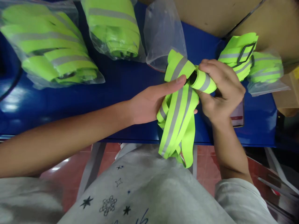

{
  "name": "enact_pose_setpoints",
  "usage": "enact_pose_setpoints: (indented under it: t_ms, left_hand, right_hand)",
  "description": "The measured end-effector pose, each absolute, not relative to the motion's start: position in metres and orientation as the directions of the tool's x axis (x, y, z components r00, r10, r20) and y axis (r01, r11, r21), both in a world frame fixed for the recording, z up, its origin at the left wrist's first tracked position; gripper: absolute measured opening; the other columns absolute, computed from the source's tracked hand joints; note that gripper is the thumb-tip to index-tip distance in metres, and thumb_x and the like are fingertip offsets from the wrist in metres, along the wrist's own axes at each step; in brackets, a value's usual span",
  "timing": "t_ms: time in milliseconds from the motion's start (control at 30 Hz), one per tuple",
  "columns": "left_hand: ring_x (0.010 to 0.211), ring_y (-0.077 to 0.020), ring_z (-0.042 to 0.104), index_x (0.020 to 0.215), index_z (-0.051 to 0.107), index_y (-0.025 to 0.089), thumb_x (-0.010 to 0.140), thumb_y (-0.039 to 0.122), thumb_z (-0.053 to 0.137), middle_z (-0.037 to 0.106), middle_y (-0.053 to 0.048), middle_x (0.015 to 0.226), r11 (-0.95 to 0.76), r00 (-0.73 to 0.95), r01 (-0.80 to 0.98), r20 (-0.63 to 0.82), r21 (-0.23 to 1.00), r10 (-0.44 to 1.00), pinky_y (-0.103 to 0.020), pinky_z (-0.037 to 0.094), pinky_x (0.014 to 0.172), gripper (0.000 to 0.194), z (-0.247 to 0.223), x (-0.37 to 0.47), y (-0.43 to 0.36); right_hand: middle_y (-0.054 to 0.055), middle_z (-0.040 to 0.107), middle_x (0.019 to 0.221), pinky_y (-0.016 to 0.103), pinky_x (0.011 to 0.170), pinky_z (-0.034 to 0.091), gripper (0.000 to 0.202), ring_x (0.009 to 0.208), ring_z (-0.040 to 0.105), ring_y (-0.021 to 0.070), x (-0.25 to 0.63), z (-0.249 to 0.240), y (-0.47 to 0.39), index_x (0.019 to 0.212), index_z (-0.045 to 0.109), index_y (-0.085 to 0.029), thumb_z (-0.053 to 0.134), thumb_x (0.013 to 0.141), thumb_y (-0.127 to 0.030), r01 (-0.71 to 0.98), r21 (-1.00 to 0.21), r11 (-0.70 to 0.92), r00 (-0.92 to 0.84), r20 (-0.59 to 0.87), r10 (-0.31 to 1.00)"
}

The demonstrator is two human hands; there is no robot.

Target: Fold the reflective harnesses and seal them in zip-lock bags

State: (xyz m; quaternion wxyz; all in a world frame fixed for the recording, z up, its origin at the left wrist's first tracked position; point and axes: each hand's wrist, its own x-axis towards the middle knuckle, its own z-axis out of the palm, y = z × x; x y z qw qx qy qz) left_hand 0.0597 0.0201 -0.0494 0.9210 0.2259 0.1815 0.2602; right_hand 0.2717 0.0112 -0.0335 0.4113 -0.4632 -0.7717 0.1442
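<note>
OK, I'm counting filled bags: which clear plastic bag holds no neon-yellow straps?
The bag nearest the left hand; the other three bags show straps inside.

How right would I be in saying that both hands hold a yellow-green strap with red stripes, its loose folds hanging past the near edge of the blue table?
The stripes are grey, not red, as the head view shows. The left hand and right hand do hold the yellow-green strap, its folds past the blue table's near edge.

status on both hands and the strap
Left hand gripping yellow-green strap; right hand holding its rolled end; empty clear bag just beyond, not blocking.
</note>
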Motion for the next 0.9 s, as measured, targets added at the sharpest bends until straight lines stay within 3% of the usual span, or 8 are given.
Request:
enact_pose_setpoints:
  t_ms: [133,267,367,500,633,700,800,900]
  left_hand:
    - [0.107,-0.0247,0.077,0.112,0.076,0.019,0.083,0.033,0.087,0.080,-0.006,0.110,0.800,0.862,-0.294,-0.216,0.523,0.458,-0.042,0.060,0.102,0.034,-0.057,0.061,0.014]
    - [0.096,-0.0210,0.076,0.121,0.072,0.019,0.084,0.024,0.084,0.078,-0.006,0.101,0.783,0.870,-0.249,-0.223,0.570,0.439,-0.040,0.061,0.093,0.039,-0.058,0.059,0.011]
    - [0.087,-0.0172,0.073,0.114,0.074,0.018,0.082,0.033,0.087,0.072,-0.002,0.090,0.760,0.846,-0.272,-0.230,0.590,0.481,-0.034,0.060,0.086,0.038,-0.050,0.056,0.014]
    - [0.085,-0.0194,0.074,0.104,0.073,0.018,0.088,0.064,0.076,0.076,-0.005,0.095,0.711,0.801,-0.339,-0.208,0.616,0.562,-0.032,0.061,0.078,0.048,-0.044,0.056,0.020]
    - [0.090,-0.0219,0.078,0.110,0.074,0.019,0.094,0.062,0.069,0.081,-0.005,0.100,0.687,0.762,-0.330,-0.247,0.647,0.598,-0.031,0.063,0.076,0.046,-0.049,0.057,0.024]
    - [0.097,-0.0256,0.079,0.113,0.076,0.020,0.091,0.060,0.075,0.082,-0.008,0.108,0.680,0.768,-0.316,-0.242,0.662,0.593,-0.033,0.064,0.076,0.046,-0.051,0.057,0.023]
    - [0.106,-0.0309,0.079,0.113,0.078,0.019,0.086,0.055,0.083,0.081,-0.012,0.116,0.660,0.789,-0.292,-0.216,0.692,0.576,-0.040,0.066,0.085,0.046,-0.051,0.056,0.020]
    - [0.110,-0.0321,0.078,0.114,0.078,0.019,0.086,0.048,0.085,0.081,-0.013,0.120,0.666,0.824,-0.253,-0.205,0.702,0.529,-0.042,0.066,0.090,0.042,-0.052,0.056,0.016]
  right_hand:
    - [-0.005,0.076,0.131,0.046,0.117,0.056,0.044,0.125,0.071,0.0258,0.267,-0.033,0.006,0.135,0.072,-0.041,0.079,0.093,-0.029,0.595,-0.570,0.566,-0.198,0.579,0.791]
    - [-0.003,0.074,0.137,0.050,0.118,0.055,0.041,0.130,0.070,0.0306,0.272,-0.032,0.006,0.135,0.072,-0.043,0.076,0.096,-0.033,0.611,-0.553,0.566,-0.270,0.527,0.806]
    - [-0.006,0.068,0.145,0.051,0.122,0.053,0.045,0.135,0.068,0.0305,0.281,-0.036,0.010,0.140,0.069,-0.048,0.072,0.098,-0.032,0.579,-0.520,0.628,-0.329,0.556,0.763]
    - [-0.007,0.060,0.157,0.050,0.130,0.045,0.044,0.146,0.059,0.0280,0.289,-0.036,0.015,0.142,0.068,-0.046,0.064,0.102,-0.026,0.589,-0.478,0.652,-0.410,0.518,0.751]
    - [-0.011,0.040,0.172,0.057,0.139,0.023,0.051,0.165,0.030,0.0311,0.291,-0.021,0.018,0.148,0.065,-0.041,0.068,0.098,-0.030,0.422,-0.708,0.566,-0.588,0.261,0.766]
    - [-0.014,0.042,0.171,0.054,0.141,0.022,0.056,0.168,0.024,0.0287,0.290,-0.014,0.019,0.150,0.062,-0.044,0.073,0.095,-0.042,0.271,-0.859,0.435,-0.570,0.221,0.792]
    - [-0.014,0.060,0.155,0.046,0.137,0.035,0.043,0.160,0.042,0.0242,0.288,-0.014,0.020,0.137,0.069,-0.051,0.068,0.095,-0.062,0.154,-0.945,0.288,-0.292,0.235,0.927]
    - [-0.004,0.076,0.127,0.045,0.113,0.061,0.041,0.126,0.071,0.0265,0.286,-0.025,0.019,0.127,0.076,-0.042,0.072,0.093,-0.063,0.157,-0.987,0.028,-0.277,-0.017,0.961]
